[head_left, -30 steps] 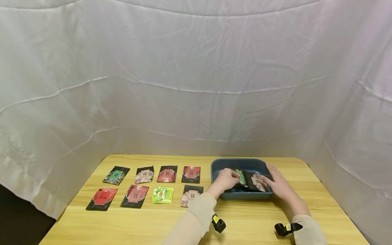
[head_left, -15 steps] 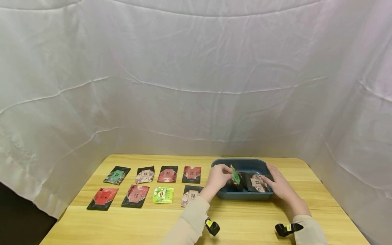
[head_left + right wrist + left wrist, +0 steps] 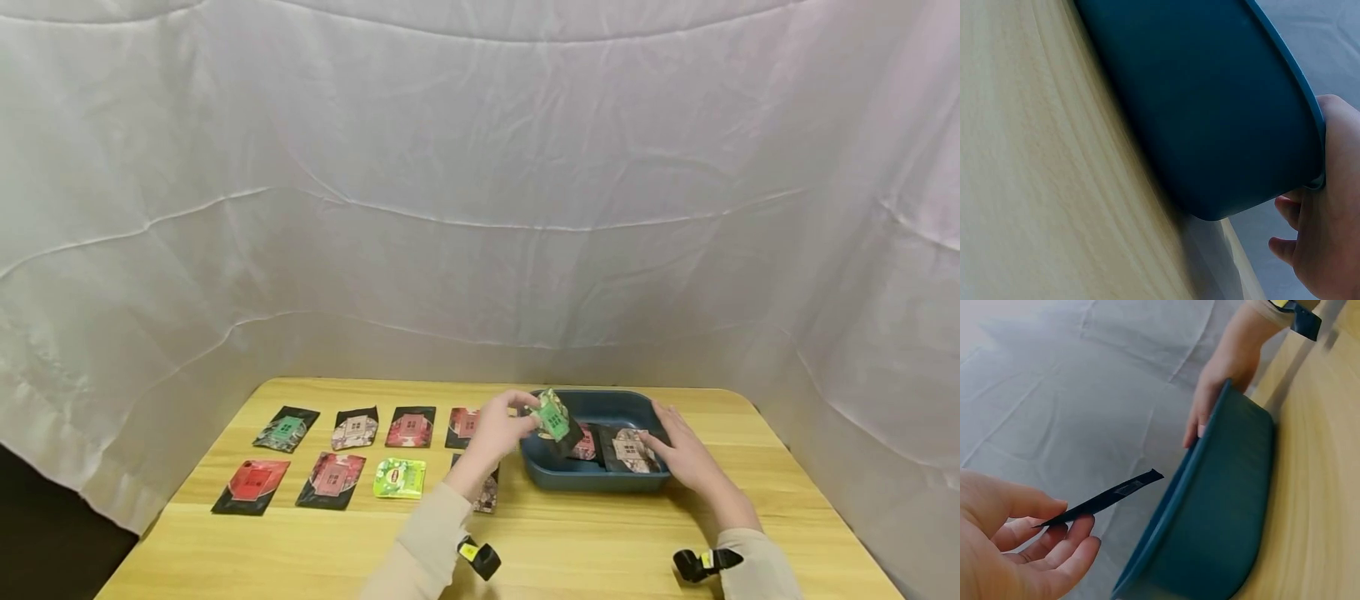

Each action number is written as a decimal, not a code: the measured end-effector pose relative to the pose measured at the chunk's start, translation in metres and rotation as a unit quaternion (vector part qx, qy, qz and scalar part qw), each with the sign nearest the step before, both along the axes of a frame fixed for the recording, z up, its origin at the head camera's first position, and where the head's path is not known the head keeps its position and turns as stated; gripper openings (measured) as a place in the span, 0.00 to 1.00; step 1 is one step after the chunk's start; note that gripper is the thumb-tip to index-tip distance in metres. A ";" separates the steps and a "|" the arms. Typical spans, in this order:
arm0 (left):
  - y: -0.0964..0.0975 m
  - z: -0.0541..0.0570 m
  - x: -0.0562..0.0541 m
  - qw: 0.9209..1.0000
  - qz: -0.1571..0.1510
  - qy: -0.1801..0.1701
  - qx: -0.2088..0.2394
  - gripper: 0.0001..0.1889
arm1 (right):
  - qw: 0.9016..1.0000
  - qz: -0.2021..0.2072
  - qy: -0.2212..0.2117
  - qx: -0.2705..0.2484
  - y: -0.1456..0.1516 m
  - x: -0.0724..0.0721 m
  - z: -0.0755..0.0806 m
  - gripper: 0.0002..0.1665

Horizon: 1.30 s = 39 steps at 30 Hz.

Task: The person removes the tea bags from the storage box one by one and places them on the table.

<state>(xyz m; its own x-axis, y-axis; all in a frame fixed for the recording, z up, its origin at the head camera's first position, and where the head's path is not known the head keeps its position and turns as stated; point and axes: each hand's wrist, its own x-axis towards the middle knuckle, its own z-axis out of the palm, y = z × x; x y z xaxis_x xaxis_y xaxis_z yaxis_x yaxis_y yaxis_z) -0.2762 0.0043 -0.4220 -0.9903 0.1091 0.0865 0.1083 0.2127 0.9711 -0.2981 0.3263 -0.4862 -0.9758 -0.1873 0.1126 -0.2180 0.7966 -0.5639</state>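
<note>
My left hand (image 3: 491, 429) pinches a black sachet with a green label (image 3: 553, 419) between thumb and fingers. It is held tilted above the left end of a dark blue plastic bin (image 3: 600, 482). In the left wrist view the sachet (image 3: 1107, 499) shows edge-on, apart from the bin's rim. My right hand (image 3: 684, 454) grips the bin's right rim, thumb over the inside and fingers outside. Two more sachets lie in the bin: a beige-labelled one (image 3: 632, 450) by the right thumb and a pink-labelled one (image 3: 583, 445), partly covered by the held sachet.
Left of the bin, sachets lie in two rows on the wooden table (image 3: 585, 550). Among them are a red-labelled sachet (image 3: 251, 487) and a bright green one (image 3: 399, 478). My left forearm partly covers the nearest right-hand sachet (image 3: 487, 493). A pale curtain (image 3: 480, 275) surrounds the table.
My left hand has lifted the green-labelled sachet up and leftward from inside the bin, uncovering the pink-labelled one. The right hand stays on the rim.
</note>
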 end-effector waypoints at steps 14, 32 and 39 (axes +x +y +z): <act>-0.083 -0.006 0.016 0.991 -0.025 -0.052 0.122 0.18 | 1.000 0.001 -0.001 0.003 -0.002 0.000 0.000 0.45; -0.202 -0.018 0.053 0.994 0.070 -0.084 0.017 0.22 | 1.000 -0.001 0.001 0.007 0.001 -0.001 -0.001 0.44; -0.237 -0.016 0.074 0.991 0.091 -0.093 -0.023 0.25 | 1.000 -0.001 -0.001 0.004 -0.001 0.001 0.000 0.45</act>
